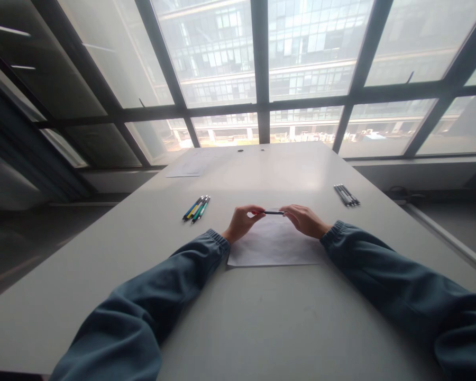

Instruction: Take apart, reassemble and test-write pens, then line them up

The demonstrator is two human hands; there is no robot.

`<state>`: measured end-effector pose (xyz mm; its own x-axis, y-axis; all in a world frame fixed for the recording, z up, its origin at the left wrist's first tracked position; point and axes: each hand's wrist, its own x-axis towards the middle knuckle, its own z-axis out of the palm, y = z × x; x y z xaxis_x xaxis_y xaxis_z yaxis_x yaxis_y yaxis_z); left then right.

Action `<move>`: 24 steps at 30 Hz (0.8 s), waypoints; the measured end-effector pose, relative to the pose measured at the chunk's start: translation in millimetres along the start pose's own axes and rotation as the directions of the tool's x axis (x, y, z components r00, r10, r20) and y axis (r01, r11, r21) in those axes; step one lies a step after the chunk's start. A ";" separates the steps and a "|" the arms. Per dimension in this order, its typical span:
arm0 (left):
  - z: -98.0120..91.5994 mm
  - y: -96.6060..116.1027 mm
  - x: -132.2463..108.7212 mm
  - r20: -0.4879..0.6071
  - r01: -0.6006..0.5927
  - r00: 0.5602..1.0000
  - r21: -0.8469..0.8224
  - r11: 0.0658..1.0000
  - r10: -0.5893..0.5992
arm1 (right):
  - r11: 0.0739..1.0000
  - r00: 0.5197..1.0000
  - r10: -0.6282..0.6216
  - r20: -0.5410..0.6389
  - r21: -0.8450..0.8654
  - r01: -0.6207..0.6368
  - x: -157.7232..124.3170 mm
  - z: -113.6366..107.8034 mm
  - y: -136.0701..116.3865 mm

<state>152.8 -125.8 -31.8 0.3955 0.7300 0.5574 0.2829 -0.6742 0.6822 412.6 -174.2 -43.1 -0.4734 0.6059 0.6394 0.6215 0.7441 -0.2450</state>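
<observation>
One slim, dark pen (pixel 274 212) spans the gap between a person's two hands at a long white table (pixel 269 312), lying nearly level over the far part of a white sheet of paper (pixel 275 247). The left hand (pixel 243 222) pinches one end between thumb and fingers, while the right hand (pixel 303 220) grips the opposite end in a similar narrow hold, leaving the middle of the barrel exposed; whether the pen touches the paper cannot be told from this angle. Both forearms, in dark blue-green sleeves (pixel 190 259) gathered at the wrists, reach in from the lower corners and flank the sheet. To the left of the hands, a cluster of coloured pens (pixel 197 208), with blue, yellow and green among them, rests at a slant on the tabletop. Well apart on the right, a row of grey pens (pixel 346 195) lies side by side. Farther off, another paper (pixel 188 164) rests near the table's far left corner, and a small dark round item (pixel 240 151) sits close to the far edge. Beyond the table rise tall windows in dark frames (pixel 263 74), with a many-windowed building (pixel 218 42) pale in daylight outside, and a dark curtain (pixel 27 132) hangs at left.
</observation>
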 end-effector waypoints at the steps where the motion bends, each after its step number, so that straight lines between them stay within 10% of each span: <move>1: 0.0 0.1 -0.1 0.000 -0.008 1.000 0.013 1.000 0.008 | 1.000 1.000 0.001 0.005 -0.001 -0.001 0.2 0.2 -0.4; 24: -0.1 3.6 -2.0 0.045 -0.116 0.993 0.073 0.990 0.113 | 0.996 0.998 0.055 0.003 -0.069 -0.055 0.1 0.6 -4.5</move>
<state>152.9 -129.7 -30.4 0.4635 0.6431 0.6096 0.2983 -0.7610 0.5761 409.4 -177.4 -42.4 -0.4406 0.6469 0.6224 0.6882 0.6886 -0.2285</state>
